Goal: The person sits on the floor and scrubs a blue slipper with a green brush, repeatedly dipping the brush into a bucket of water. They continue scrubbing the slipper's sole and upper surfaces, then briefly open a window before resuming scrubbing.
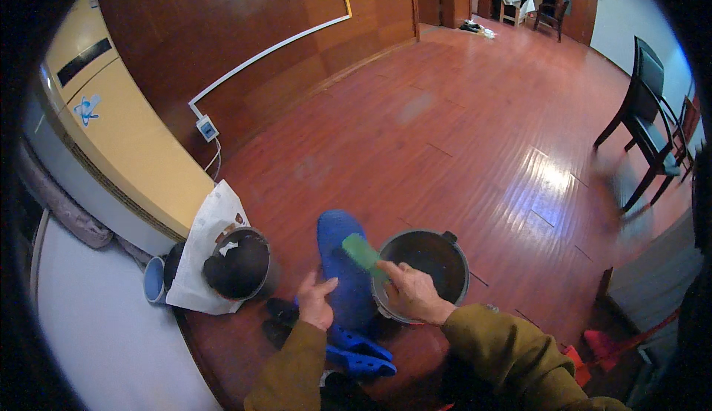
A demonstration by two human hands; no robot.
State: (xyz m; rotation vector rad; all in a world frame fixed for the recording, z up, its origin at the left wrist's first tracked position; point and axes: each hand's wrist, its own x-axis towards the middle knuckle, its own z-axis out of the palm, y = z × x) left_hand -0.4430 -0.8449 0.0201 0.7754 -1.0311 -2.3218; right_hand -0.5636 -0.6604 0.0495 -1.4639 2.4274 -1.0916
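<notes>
A long blue shoe (340, 244), its broad flat side, apparently the sole, facing me, stands tilted in front of me. My left hand (317, 302) grips its lower left edge, thumb on the near face. My right hand (414, 294) is closed round the handle of a green brush (360, 251), whose blurred head lies over the shoe's right side; the bristles cannot be made out. Just right of the shoe, partly behind my right hand, is a round grey basin (460, 255) with a dark inside. Blue clogs with holes (361, 352) lie below the shoe, near my feet.
A lined waste bin (268, 255) stands left, beside a white sheet (194, 277) and a small blue container (154, 280). Dark shoes (276, 330) lie near my left forearm. A white surface (105, 311) borders the left. A red-handled tool (634, 338) and armchair (648, 116) are right.
</notes>
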